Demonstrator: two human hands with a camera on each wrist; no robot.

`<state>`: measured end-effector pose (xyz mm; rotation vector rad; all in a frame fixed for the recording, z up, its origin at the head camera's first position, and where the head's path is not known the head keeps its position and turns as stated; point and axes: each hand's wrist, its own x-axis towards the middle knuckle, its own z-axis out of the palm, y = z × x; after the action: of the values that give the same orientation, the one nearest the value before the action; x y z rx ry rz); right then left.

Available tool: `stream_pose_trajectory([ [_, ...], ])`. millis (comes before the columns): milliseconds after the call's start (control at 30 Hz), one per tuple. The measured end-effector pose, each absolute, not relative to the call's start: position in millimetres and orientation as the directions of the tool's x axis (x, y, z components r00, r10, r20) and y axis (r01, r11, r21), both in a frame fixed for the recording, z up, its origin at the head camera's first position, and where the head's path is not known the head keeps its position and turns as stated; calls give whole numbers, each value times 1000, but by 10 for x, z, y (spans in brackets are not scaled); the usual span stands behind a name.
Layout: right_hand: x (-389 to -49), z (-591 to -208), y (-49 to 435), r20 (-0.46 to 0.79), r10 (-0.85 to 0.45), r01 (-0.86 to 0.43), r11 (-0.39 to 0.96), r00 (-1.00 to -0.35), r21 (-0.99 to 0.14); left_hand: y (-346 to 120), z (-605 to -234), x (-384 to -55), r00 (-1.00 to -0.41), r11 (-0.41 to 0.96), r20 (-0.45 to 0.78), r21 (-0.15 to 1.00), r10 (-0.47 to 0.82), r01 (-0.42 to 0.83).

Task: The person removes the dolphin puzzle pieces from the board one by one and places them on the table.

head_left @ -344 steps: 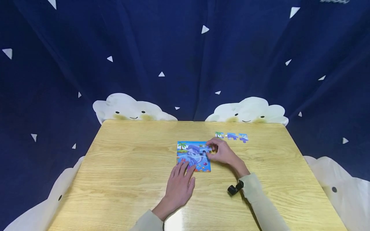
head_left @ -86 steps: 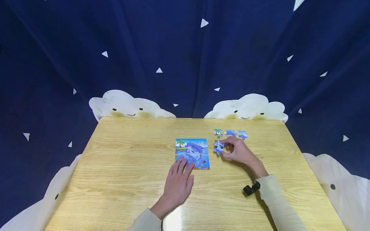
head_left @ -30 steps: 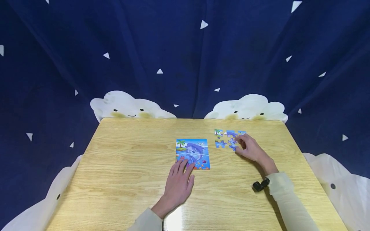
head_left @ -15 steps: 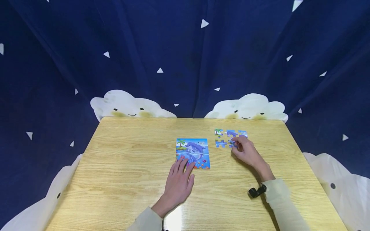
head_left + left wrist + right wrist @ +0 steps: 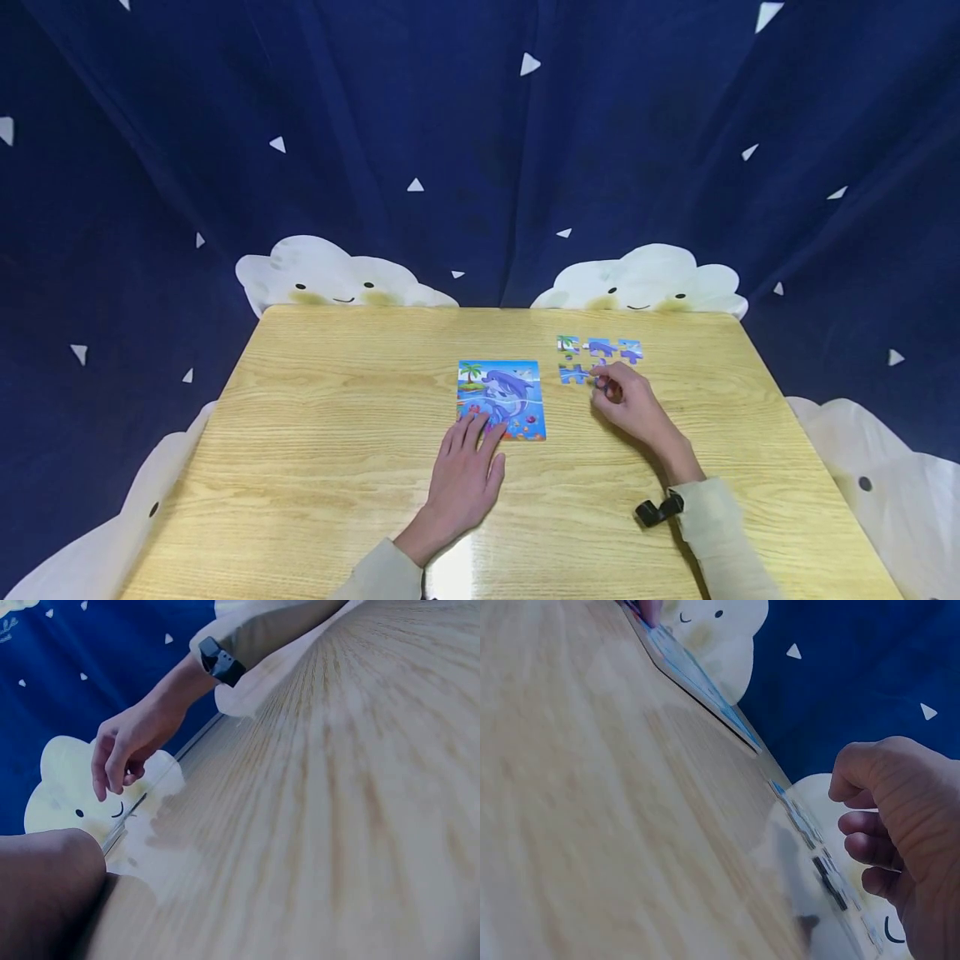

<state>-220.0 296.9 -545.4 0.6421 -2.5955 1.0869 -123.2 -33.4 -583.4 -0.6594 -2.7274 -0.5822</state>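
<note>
Now our right hand (image 5: 633, 404), fingers loosely bent and apparently empty, shifts left over puzzle pieces (image 5: 600, 346) whose second row seems nearly aligned beside the dolphin board (image 5: 501, 398), where our left hand (image 5: 465, 477) rests, fingers straight.

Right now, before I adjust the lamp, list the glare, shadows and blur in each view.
Head: white glare on the table at the bottom edge, shadow beside the right sleeve; left wrist: bluish cast, table grain blurred close to the camera; right wrist: dim, a grey shadow beside the puzzle pieces.
</note>
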Motion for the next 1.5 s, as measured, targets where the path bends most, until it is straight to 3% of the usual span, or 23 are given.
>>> stream_pose_trajectory([
  [533,-2140,-5479,2395,273,-454,-509,553,-848,-660,-365,-5816,-1241,-884,837,277,306,377,454],
  [767,-2183,-5473,2197,207,-518,-528,610,-830,-590,-370,-5827,-1245,-878,836,293,299,379,461],
  [1133,-2268,-5416,2080,124,-506,-484,682,-854,-549,-372,-5818,-1241,-870,832,322,298,373,467],
  [1500,-2373,-5357,2011,36,-495,-401,658,-868,-637,-351,-5823,-1240,-868,830,316,293,383,474],
])
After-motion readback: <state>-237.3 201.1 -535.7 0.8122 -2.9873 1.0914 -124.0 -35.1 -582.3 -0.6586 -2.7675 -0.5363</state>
